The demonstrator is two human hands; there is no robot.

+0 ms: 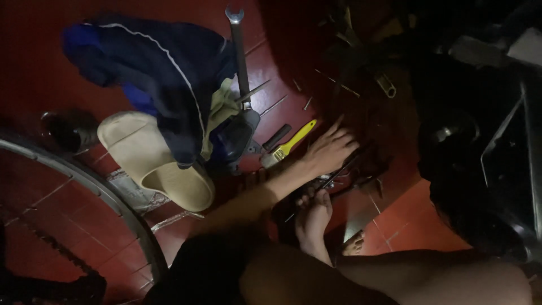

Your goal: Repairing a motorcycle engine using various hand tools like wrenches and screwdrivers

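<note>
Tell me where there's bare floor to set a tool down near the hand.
Bare red floor lies right of the foot; another patch sits above the jacket, left of the wrench. Around the hand it is crowded: brush, nails, dark tools.

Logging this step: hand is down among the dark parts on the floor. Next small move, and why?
Probably close the hand on the thin metal rod beneath its fingers and lift it toward brighter floor. The hand rests spread over a dim clutter, so what it touches is hard to tell. The yellow-handled brush lies just beside it.
</note>
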